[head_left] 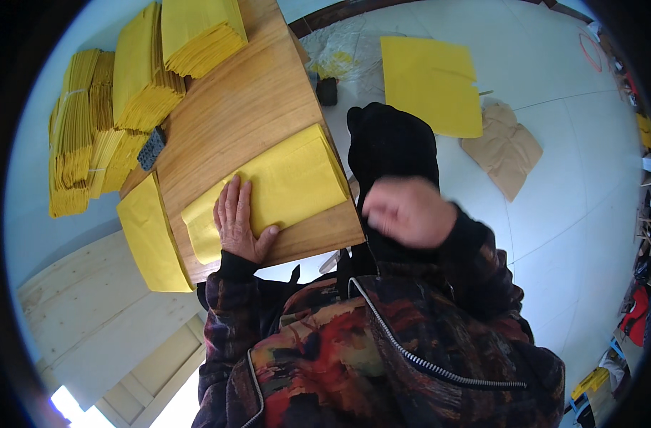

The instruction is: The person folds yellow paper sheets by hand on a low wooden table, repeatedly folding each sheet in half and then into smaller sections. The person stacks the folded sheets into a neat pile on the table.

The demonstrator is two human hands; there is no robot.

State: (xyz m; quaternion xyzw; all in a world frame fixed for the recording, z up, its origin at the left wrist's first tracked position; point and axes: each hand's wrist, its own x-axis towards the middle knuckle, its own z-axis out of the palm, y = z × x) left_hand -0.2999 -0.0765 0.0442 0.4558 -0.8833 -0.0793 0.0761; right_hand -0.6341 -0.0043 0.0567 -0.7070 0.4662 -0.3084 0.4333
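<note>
Table (250, 93) carries yellow paper (293, 178) under a flat, unclenched left hand (237, 225); the right hand (411, 212) is blurred, grip unreadable.

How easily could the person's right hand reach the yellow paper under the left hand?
Probably yes: the right hand, blurred, appears just beyond the table, near the right end of the yellow paper. Nothing visible blocks the way; the left hand lies toward the other end.

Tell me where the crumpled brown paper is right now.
In the head view, the brown paper lies on the floor to the right of the blurred right hand, just below the large yellow sheet.
</note>
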